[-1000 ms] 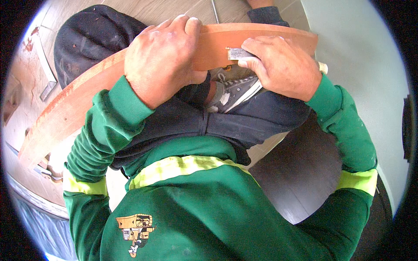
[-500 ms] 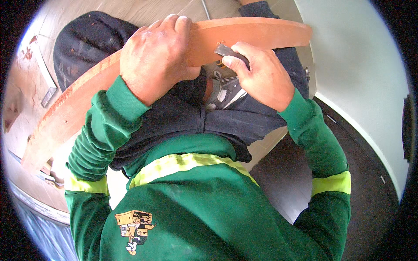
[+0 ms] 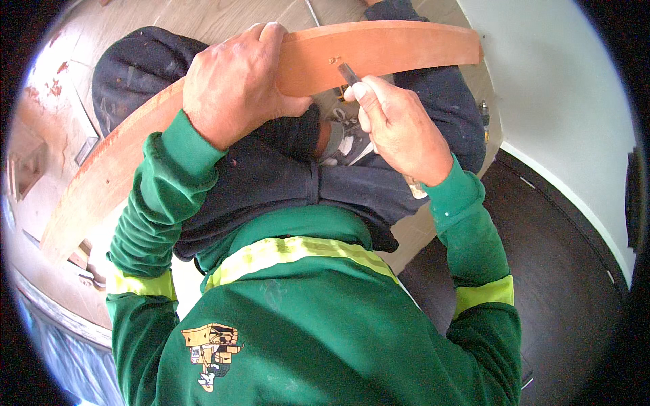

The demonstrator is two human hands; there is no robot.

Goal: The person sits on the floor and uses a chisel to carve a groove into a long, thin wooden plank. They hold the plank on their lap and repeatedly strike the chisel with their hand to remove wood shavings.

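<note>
A long curved board of reddish wood [image 3: 379,46] lies across my lap, with a small mark or hole in its face and another toward the left. My left hand [image 3: 233,84] is closed over the board left of its middle. In my right hand [image 3: 403,132] is a chisel [image 3: 347,74], its metal blade pointing up-left at a spot just beside that mark, its pale handle end showing below my palm. My crossed legs in dark trousers [image 3: 433,101] and a sneaker are partly hidden under the board.
A metal square [image 3: 86,150] and wooden offcuts [image 3: 27,162] lie on the plank floor [image 3: 74,34] at left, with blue sheeting [image 3: 68,352] at lower left. A pale wall [image 3: 542,74] rises at right beside a dark floor surface [image 3: 542,284]; a small tool stands by my knee.
My right hand has moved left and down, turning the chisel from nearly level to pointing steeply up-left. The board and my left hand have shifted slightly up and left in the picture.
</note>
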